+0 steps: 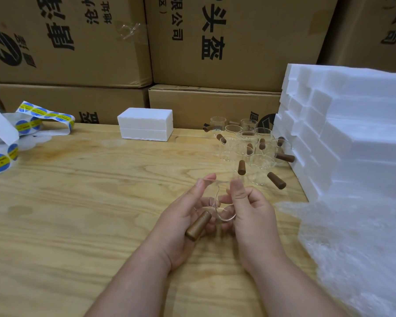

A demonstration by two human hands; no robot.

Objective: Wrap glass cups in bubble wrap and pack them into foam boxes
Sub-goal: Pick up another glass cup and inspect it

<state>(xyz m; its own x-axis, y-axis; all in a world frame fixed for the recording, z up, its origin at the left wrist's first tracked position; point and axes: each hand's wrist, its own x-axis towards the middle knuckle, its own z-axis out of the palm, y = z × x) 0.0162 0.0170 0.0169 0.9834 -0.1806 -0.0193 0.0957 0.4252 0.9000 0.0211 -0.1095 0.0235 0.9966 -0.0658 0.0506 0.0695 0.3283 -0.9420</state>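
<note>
A: What is held at centre?

B: A clear glass cup [217,202] with a brown wooden handle [198,225], lifted off the plywood table [89,191] and tipped on its side. The wall is thin and nearly invisible; only the rim edges catch light. The handle is a short tapered peg, pointing down and toward the onlooker.

A: And the grip?

B: Both hands close on it. The left hand [188,216] cradles the body, fingers curled round the glass, thumb up on the far rim, the handle lying across the palm. The right hand [249,209] pinches the opposite rim, thumb raised, remaining fingers curled beneath.

A: What lies beyond the grip?

B: Just past the fingertips, to the right, a cluster of matching cups [249,147] stands on the table, handles pointing various ways. Right of the grip, a heap of bubble wrap [352,243]; behind it, stacked white foam boxes [352,124]. Further off, ahead and left, a single closed foam box [145,123]. Far left of the grip, strips of blue-and-yellow round stickers [32,117]. Printed cardboard cartons [78,53] form the backdrop.
</note>
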